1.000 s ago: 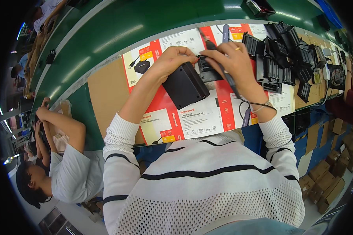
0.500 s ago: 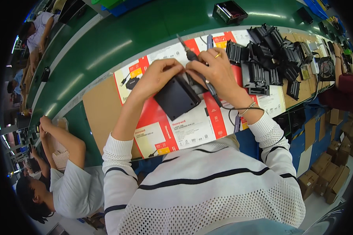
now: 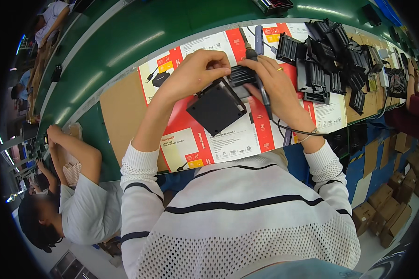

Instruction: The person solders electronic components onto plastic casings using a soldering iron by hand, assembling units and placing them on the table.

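Observation:
A flat square black plastic case (image 3: 216,109) lies on the printed cardboard in front of me. My left hand (image 3: 201,74) is closed in a pinch at the case's far corner; what its fingertips hold is too small to make out. In my right hand (image 3: 277,86) is a soldering iron (image 3: 261,79), its black handle slanting up to a metal tip away from me. Its cable passes under my wrist to the right. Between both hands, beside the case, a ribbed black plastic part (image 3: 242,76) is partly hidden by my right fingers.
Several ribbed black plastic parts (image 3: 319,81) are heaped to the right on the cardboard (image 3: 235,149). Past it runs a green bench (image 3: 121,60) with an open black box (image 3: 273,5). A person (image 3: 88,204) sits at left; another person's arm (image 3: 412,83) shows at far right. Cartons (image 3: 386,209) stand below.
The soldering iron has swung more upright, its tip moving right. My hands are farther apart, uncovering the ribbed part. The case has turned a little, and the whole view has shifted.

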Motion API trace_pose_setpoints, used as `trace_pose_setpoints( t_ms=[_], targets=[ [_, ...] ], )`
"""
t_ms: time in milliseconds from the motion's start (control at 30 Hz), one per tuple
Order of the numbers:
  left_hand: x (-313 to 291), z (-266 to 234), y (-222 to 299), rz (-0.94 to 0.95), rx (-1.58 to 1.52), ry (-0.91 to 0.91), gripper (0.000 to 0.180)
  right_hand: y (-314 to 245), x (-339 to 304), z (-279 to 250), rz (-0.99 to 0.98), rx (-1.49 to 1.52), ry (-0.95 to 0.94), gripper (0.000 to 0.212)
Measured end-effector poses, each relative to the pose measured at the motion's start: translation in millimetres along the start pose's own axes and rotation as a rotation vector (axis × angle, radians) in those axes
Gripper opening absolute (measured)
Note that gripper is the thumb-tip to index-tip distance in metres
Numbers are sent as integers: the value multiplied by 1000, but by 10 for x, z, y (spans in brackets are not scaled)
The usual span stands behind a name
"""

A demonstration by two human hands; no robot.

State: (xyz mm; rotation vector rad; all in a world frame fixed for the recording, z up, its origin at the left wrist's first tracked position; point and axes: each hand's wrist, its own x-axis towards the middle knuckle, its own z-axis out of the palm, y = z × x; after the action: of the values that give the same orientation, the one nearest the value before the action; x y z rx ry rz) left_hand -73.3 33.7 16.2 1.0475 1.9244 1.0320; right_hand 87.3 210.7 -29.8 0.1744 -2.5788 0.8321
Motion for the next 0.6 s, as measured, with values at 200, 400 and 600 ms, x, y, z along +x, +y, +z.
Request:
trace_pose_setpoints(
  t_ms=[200,400,600],
  targets=[
    [97,90,174,-77,243,114,8,-115,120,196,138,138,176,58],
    [92,68,95,-103,220,48,10,-180,-204,-173,348,448,208,41],
    [140,141,222,-60,322,3,11,-247,-529,-245,585,671,280,25]
  ],
)
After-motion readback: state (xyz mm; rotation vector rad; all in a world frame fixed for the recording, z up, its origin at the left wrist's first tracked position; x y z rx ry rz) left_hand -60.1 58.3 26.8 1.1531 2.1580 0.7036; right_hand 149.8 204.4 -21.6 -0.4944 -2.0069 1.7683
